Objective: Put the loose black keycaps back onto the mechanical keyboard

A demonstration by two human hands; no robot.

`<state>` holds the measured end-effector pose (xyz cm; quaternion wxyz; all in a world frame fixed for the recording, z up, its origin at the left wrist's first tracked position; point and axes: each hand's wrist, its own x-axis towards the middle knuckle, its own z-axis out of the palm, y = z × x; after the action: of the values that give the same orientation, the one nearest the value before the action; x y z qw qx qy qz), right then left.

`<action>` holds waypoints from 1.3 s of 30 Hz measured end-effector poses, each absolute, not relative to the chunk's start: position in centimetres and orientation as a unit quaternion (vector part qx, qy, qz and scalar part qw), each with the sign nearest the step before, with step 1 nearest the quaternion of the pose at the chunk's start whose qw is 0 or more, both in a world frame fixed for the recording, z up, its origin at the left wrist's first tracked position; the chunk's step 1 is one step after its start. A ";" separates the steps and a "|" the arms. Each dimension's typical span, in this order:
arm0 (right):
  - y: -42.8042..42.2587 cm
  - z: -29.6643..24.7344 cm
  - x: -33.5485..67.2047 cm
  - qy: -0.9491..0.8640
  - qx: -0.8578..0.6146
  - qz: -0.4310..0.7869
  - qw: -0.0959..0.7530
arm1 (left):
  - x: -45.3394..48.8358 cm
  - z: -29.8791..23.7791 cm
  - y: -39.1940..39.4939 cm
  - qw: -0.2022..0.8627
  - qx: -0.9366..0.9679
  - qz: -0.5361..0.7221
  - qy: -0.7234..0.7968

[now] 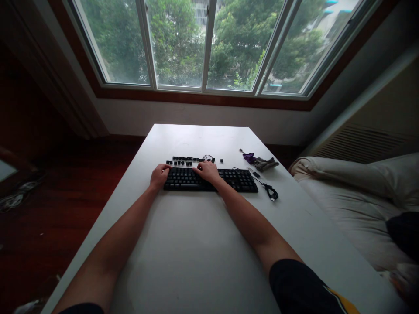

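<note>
A black keyboard lies across the far half of the white table. My left hand grips the keyboard's left end, fingers curled over its edge. My right hand rests on the keyboard's upper middle, fingers bent down onto the keys; whether it pinches anything is too small to see. A row of loose black keycaps lies just behind the keyboard, with a small wire tool at the row's right end.
A purple item and a grey-brown cloth lie at the table's right back. The black cable coils beside the keyboard's right end. A bed with pale bedding stands to the right; a window is ahead.
</note>
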<state>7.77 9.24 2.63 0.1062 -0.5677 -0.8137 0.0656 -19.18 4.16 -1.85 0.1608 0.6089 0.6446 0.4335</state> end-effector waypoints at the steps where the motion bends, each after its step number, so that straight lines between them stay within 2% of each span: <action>1: 9.3 2.5 7.8 -0.813 -0.569 0.068 0.102 | -19.1 -1.8 4.1 0.161 0.609 0.434 0.644; 14: 9.2 2.0 8.0 -0.814 -0.565 0.056 0.122 | -19.0 -2.0 4.3 0.151 0.618 0.433 0.639; 21: 10.3 2.1 7.6 -0.817 -0.549 0.104 0.144 | -19.0 -1.6 4.2 0.150 0.620 0.426 0.642; 31: 14.1 2.3 4.3 -0.849 -0.513 0.089 0.093 | -19.4 -2.1 4.6 0.147 0.629 0.436 0.627; 39: 14.6 2.0 3.6 -0.843 -0.520 0.099 0.094 | -19.4 -2.0 4.6 0.155 0.623 0.431 0.634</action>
<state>3.57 14.57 2.00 0.0944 -0.5195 -0.8434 0.0992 -19.35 4.57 -1.99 0.1551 0.6230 0.6342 0.4309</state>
